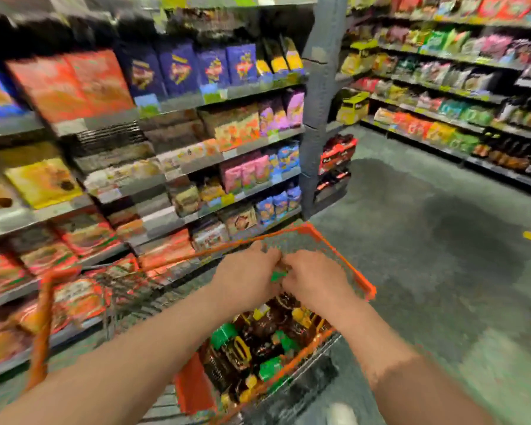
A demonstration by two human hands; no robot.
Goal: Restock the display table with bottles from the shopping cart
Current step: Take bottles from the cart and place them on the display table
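Observation:
An orange-rimmed wire shopping cart [354, 273] stands in front of me in a shop aisle. Its near basket holds several dark bottles [267, 335] with green and yellow caps, lying in a heap. Both my hands are stretched over the cart, side by side. My left hand [246, 277] and my right hand [314, 279] close together on a green-capped bottle [279, 275] held between them above the heap. The frame is blurred, so the bottle's body is mostly hidden by the fingers.
Shelves [178, 167] packed with boxes and bags run along the left, close to the cart. A grey pillar [321, 118] stands ahead. More snack shelves [442, 96] line the far right. Grey floor [442, 240] lies open to the right of the cart.

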